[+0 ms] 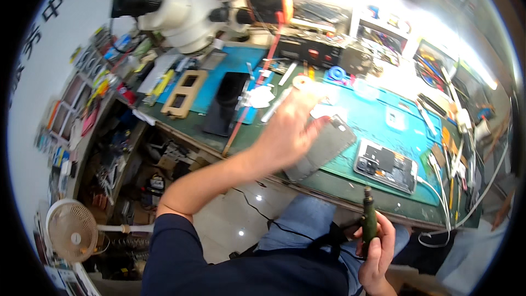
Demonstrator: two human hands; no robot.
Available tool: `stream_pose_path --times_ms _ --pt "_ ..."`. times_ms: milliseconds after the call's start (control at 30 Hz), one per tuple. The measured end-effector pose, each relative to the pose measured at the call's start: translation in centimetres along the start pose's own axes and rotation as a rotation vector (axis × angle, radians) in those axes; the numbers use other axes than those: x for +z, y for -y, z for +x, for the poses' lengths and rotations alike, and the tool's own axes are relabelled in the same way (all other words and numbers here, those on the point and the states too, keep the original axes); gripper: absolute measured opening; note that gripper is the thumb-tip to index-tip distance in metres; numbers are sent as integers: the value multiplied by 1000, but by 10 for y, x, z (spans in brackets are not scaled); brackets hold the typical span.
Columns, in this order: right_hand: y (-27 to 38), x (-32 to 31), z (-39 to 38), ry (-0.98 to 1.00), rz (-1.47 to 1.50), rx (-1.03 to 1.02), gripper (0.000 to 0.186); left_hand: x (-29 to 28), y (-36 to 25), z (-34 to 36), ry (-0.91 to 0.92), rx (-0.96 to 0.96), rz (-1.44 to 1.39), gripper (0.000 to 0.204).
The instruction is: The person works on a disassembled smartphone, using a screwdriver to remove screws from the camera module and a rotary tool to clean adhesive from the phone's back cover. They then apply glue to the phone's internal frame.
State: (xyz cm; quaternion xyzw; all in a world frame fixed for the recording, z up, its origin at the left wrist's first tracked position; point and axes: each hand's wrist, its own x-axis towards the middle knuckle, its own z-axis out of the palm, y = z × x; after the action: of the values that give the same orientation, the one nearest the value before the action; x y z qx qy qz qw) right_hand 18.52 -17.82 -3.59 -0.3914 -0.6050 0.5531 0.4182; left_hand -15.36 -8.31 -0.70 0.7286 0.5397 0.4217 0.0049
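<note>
My right hand (pixel 378 246) is wrapped round a slim dark green rotary tool (pixel 368 222), held upright with its metal-collared tip upward, in front of the bench's near edge. My left hand (pixel 293 126) reaches over the bench, thumb stretched apart from the blurred fingers, and nothing shows in its grasp. Below and beside it lies a dark grey phone panel (pixel 329 151), partly covered by the hand. Just beyond the fingertips is a small pale roll (pixel 301 81). To the right, an opened phone (pixel 385 165) with its inner parts bare rests on the blue mat (pixel 359 101).
A black phone (pixel 226 104) and a tan frame (pixel 183 94) lie left of my left hand. The microscope (pixel 186 19) stands at the back left. White cables (pixel 438 181) run along the right side. A small fan (pixel 72 230) is at the lower left.
</note>
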Motion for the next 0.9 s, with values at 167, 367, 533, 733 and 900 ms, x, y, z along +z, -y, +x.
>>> stream_pose_path --times_ms 167,367,533,733,900 --pt "-15 61 21 234 -246 -320 50 -9 -76 -117 360 -428 -1119 52" --pt "46 73 47 551 -458 -426 60 -113 -37 -150 -230 -529 -710 31" --pt "76 52 75 443 -512 -514 62 -276 154 -206 -294 -772 509 56" --pt "134 35 118 212 -781 -713 62 -250 202 -127 -178 -798 667 52" --pt "232 38 209 -176 -932 -1057 42 -242 224 -128 -251 -766 528 44"
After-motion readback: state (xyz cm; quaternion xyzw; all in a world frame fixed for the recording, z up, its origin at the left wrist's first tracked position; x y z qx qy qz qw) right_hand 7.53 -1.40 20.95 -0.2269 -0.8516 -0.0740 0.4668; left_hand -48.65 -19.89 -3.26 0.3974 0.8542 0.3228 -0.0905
